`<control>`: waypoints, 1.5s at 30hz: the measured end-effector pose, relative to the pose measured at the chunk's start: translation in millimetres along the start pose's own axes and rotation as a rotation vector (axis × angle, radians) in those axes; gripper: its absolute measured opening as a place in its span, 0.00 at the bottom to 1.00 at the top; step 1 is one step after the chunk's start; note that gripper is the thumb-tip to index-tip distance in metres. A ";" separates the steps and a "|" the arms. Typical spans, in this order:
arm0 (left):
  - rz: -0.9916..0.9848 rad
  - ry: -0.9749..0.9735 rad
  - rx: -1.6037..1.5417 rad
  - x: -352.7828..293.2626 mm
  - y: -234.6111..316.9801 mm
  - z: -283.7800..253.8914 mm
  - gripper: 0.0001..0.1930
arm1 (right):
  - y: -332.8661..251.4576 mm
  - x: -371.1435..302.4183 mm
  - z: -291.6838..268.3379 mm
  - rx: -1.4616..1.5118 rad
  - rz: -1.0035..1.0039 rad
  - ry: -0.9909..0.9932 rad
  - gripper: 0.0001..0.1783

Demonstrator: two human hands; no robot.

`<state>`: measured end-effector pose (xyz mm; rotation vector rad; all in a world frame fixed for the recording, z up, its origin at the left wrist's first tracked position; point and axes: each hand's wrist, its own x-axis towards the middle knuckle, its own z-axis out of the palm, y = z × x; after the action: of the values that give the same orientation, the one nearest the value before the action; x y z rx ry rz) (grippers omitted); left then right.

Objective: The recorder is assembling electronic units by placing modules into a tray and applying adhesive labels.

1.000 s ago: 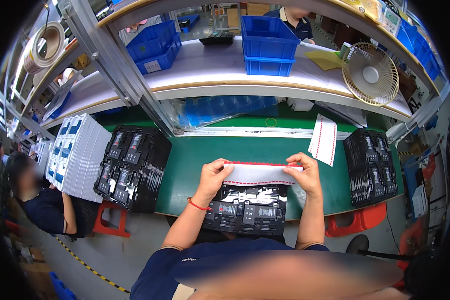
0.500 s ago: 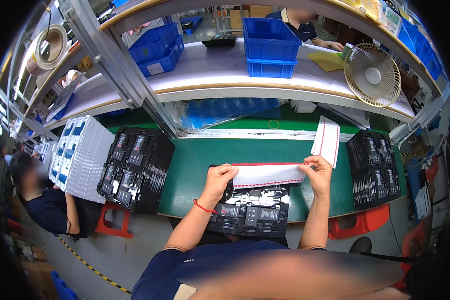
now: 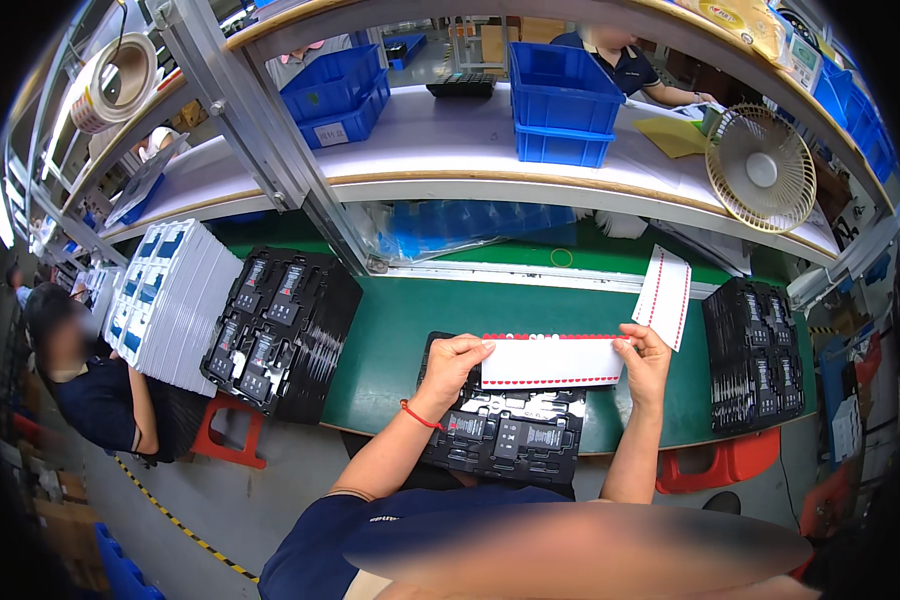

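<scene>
A white label sheet (image 3: 552, 362) with red rounded tabs along both long edges is stretched between my hands. My left hand (image 3: 454, 366) pinches its left end between thumb and fingers; a red cord bracelet circles that wrist. At the right end, my right hand (image 3: 646, 362) pinches the upper corner. Below the sheet, a black plastic tray (image 3: 515, 436) lies at the bench's front edge, holding flat dark battery-like pieces with pale print. The sheet covers part of the tray's far half. A second white sheet with red tabs (image 3: 664, 295) lies beyond my right hand.
Stacks of black trays stand left (image 3: 288, 330) and right (image 3: 756, 350) on the green bench (image 3: 380, 330). Beside the left stack is a white tray stack (image 3: 175, 305). The shelf ahead carries blue bins (image 3: 565, 105) and a fan (image 3: 761, 168). A co-worker (image 3: 90, 385) sits at left.
The whole view has shifted slightly. The label sheet has levelled out between my hands, and whitish gaps now show among the red tabs on its far edge. Both hands keep their pinch.
</scene>
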<state>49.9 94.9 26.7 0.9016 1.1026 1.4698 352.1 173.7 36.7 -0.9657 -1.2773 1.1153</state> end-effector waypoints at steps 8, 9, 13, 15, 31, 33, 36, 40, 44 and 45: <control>-0.013 -0.041 0.048 3.3 -6.3 5.8 0.06 | 3.6 -2.5 -9.1 -0.010 -0.001 0.020 0.14; -0.014 -0.042 0.048 3.0 -6.3 7.1 0.06 | 3.1 -2.8 -10.7 -0.011 -0.001 0.021 0.14; -0.016 -0.064 0.091 2.6 -9.6 7.7 0.05 | 3.2 -4.2 -14.6 -0.029 0.001 0.023 0.14; -0.001 -0.073 0.122 4.2 -16.6 3.0 0.06 | 7.1 -3.5 -16.5 -0.048 -0.009 0.017 0.14; 0.299 -0.442 1.465 -12.7 -19.6 -3.3 0.34 | 88.6 -14.4 -148.8 -0.335 -0.081 0.648 0.17; 0.301 -0.444 1.458 -11.3 -20.4 -3.1 0.34 | 88.5 -13.0 -147.4 -0.375 -0.095 0.656 0.17; 0.307 -0.438 1.448 -11.6 -21.2 -3.0 0.34 | 87.4 -13.2 -145.7 -0.409 -0.110 0.675 0.17; 0.327 -0.428 1.443 -11.2 -19.8 -2.3 0.34 | 83.4 -13.3 -142.8 -0.438 -0.078 0.704 0.18; 0.325 -0.423 1.448 -12.2 -21.3 -2.7 0.33 | 82.2 -13.3 -139.0 -0.453 -0.110 0.707 0.18; 0.329 -0.423 1.444 -12.0 -21.7 -2.7 0.33 | 84.0 -13.9 -141.3 -0.443 -0.114 0.701 0.18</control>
<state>55.7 83.3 5.4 2.3176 1.6757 0.4234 486.1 185.8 -58.9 -1.4316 -0.9808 0.3327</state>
